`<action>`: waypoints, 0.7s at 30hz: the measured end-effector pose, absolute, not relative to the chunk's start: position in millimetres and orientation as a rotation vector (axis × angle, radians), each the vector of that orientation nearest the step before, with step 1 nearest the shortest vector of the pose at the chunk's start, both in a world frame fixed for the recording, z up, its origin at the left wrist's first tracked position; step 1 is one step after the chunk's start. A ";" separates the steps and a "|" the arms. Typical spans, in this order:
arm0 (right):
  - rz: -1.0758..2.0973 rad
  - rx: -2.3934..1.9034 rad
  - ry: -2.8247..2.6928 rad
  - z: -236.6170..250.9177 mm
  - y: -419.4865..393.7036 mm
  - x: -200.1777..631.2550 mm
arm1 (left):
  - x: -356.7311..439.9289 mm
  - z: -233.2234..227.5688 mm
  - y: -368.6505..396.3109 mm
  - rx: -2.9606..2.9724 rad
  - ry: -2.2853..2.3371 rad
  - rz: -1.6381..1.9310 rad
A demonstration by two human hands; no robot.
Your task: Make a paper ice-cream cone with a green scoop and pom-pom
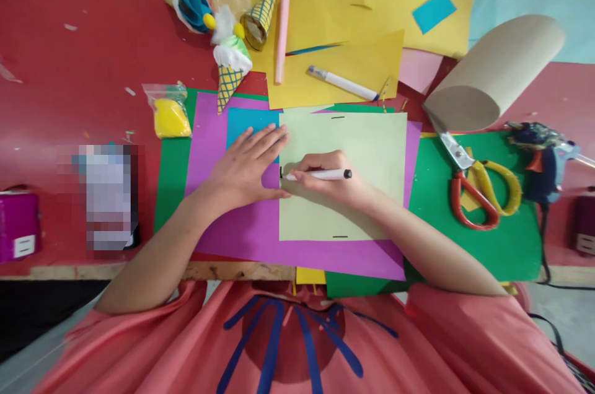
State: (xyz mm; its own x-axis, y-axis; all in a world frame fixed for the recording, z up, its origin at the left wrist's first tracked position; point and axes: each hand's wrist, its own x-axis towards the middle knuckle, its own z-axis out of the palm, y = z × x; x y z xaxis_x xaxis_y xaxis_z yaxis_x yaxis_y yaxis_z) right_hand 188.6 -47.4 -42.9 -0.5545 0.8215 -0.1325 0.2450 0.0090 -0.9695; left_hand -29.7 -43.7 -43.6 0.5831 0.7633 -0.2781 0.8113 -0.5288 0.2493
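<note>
In front of me lies a pale green sheet of paper (344, 214) with short black marks near its top, bottom and left edges. My right hand (332, 177) grips a white marker (328, 175) with a black end; its tip meets the sheet's left edge beside a mark. Flat with fingers spread, my left hand (251, 165) rests on purple paper (242, 236) and blue paper (244, 118), its fingertips at the pale sheet's left edge. Green paper (502, 258) extends beneath on both sides.
At the right are scissors (465, 165), a cardboard tube (502, 65) and a glue gun (548, 165). Yellow paper (344, 4) at the back carries another marker (344, 82) and a pink stick (281, 38). Paper ice-cream cones (231, 69) and a bag of yellow clay (171, 116) sit at the left.
</note>
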 end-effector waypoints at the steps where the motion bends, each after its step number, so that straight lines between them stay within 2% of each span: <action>1: 1.604 -1.085 -1.781 -41.3 -46.6 189.1 | -29.5 -43.7 -43.4 2.471 1.275 -0.198; 5: 1.676 -1.103 -1.571 -29.9 -35.3 200.8 | -30.9 -42.7 -42.6 2.460 1.273 -0.227; 11: 1.386 -1.167 -1.321 -15.7 -19.6 248.4 | -48.7 -32.7 -41.3 2.456 1.312 -0.258; 18: 1.375 -1.251 -1.270 -30.2 -41.5 290.8 | -39.4 -8.5 -53.0 2.450 1.391 -0.085; 21: 1.312 -1.312 -1.263 -38.0 -46.5 298.2 | -10.6 -7.4 -70.3 2.566 1.181 -0.079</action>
State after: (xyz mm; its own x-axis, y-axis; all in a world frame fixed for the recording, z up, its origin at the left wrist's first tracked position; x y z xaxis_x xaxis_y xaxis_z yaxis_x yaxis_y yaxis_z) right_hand 298.2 -46.5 -38.0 -0.0689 0.9910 -0.1149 0.0775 -0.1095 -0.9910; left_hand -10.6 -70.3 -7.4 0.6579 0.7313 -0.1797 0.7488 -0.6098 0.2596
